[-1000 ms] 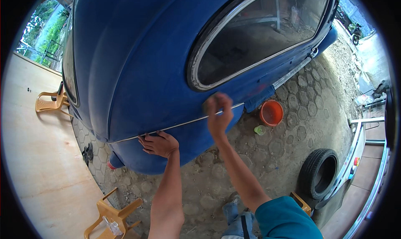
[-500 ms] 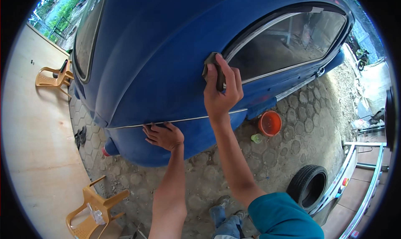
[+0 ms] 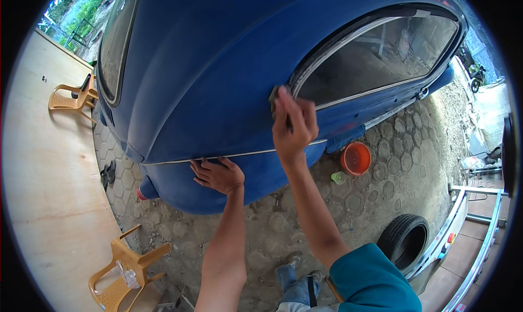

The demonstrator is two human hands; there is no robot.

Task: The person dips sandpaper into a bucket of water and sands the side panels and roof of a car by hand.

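My right hand [image 3: 295, 131] grips a dark, folded piece of sandpaper [image 3: 273, 100] and presses it against the matte blue car [image 3: 212, 88]. It works on the body panel just beside the rear corner of the side window [image 3: 376, 61]; part of the sheet is hidden behind my fingers. Lower and to the left, my left hand [image 3: 219, 174] rests flat with its fingers spread. Its fingertips lie at the thin pale trim strip [image 3: 253, 152] along the fender, and the hand holds nothing.
An orange bucket [image 3: 356, 159] and a small green cup [image 3: 338, 178] stand on the pavers below the car. A loose tyre [image 3: 404, 241] lies at lower right, near a metal frame [image 3: 456, 230]. Plastic chairs [image 3: 121, 274] stand at left by a wooden panel [image 3: 52, 186].
My right hand has moved slightly down with the sandpaper along the panel beside the window. My left hand keeps its place on the fender; the whole view has shifted a little.
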